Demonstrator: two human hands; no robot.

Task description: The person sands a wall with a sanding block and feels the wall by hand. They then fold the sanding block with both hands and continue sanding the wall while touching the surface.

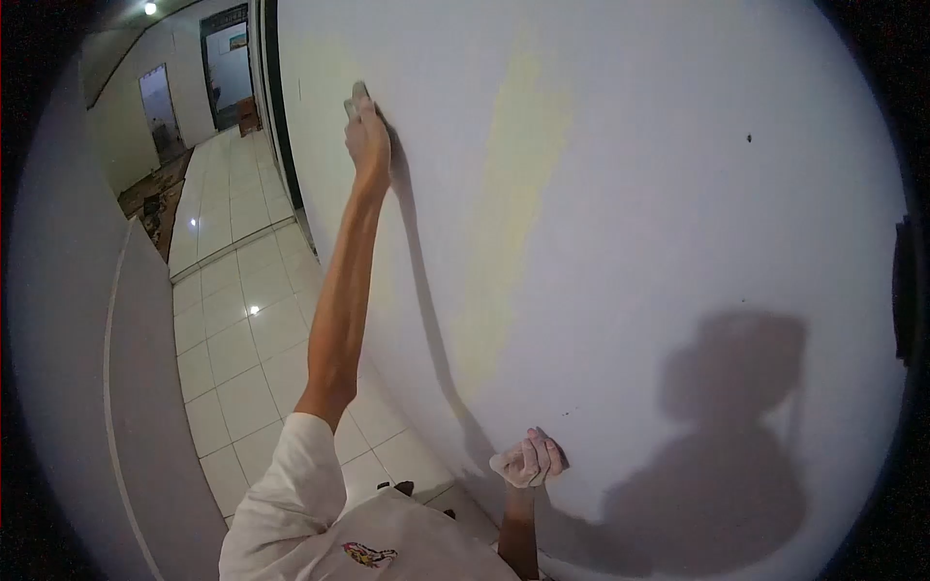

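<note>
My left hand [368, 140] is raised at the end of an outstretched arm, its fingers closed round a small greyish block [359, 90] against the pale wall [639, 194]. Yellowish patches [523, 145] mark the wall to the right of that hand. Low in the view, my right hand [530, 459] is near the wall, dusty with white powder and with its fingers curled in. A pale piece shows at its left edge, too unclear to name.
White floor tiles [237, 378] run along the wall's left side to a low step. A doorway [228, 73] and a brown chair [249, 114] stand farther back. Another wall [58, 339] is at left. A dark object [904, 290] sits at the right edge.
</note>
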